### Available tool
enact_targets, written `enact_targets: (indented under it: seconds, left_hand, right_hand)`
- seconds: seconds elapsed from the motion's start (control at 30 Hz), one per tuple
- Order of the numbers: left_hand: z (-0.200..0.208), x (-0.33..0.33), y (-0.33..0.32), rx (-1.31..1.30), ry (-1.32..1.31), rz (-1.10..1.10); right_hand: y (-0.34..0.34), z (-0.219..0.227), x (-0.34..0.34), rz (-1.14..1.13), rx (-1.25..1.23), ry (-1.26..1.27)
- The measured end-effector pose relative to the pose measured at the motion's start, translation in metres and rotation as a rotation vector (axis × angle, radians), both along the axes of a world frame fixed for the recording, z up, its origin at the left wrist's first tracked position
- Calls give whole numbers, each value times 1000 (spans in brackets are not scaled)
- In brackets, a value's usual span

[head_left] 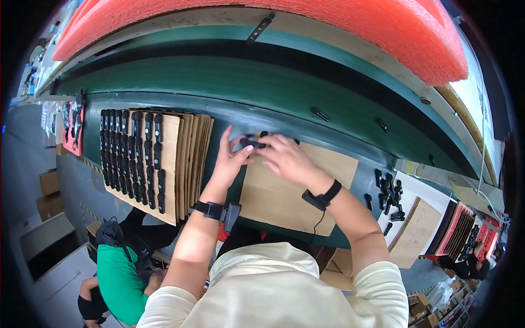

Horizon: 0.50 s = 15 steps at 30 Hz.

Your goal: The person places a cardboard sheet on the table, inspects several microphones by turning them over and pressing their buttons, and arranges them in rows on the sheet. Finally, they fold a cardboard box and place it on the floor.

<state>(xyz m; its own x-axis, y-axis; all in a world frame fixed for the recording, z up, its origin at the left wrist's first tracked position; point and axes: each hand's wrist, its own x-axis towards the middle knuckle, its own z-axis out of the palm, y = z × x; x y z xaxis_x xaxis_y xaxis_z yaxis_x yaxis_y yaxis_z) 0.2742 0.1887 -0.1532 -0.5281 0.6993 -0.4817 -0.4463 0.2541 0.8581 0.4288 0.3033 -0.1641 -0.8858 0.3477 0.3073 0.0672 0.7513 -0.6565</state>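
Both my hands meet over the upper left of a flat cardboard sheet (279, 197) on the green bench. A small black elongated piece (252, 144) is between them. My left hand (231, 158) pinches its left end with the thumb and a finger, its index finger stretched up. My right hand (289, 158) curls its fingers onto the other end from the right. Another dark piece (264, 134) lies just behind the fingers, partly hidden. To the left, a stack of cardboard sheets (183, 158) carries rows of similar black pieces (131, 150) on top.
Loose black pieces (389, 191) are heaped on the right, beside a cardboard piece (418, 229). A few more black pieces (320, 114) lie on the green surface behind. Red foam (328, 22) spans the far edge. A person in green (116, 279) is at lower left.
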Motion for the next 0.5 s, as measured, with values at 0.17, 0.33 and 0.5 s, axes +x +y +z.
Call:
enact_targets:
  seconds: [0.17,0.33,0.5]
  left_hand:
    - [-20,-1,-24,-104,4,-280]
    - [3,20,-82,-100,6,-216]
    - [42,37,-164,-259,86,-248]
  right_hand:
    - [11,-6,22,161,-90,-27]
    - [82,-40,19,-483,107,-139]
    - [116,-71,24,-590,182,-439]
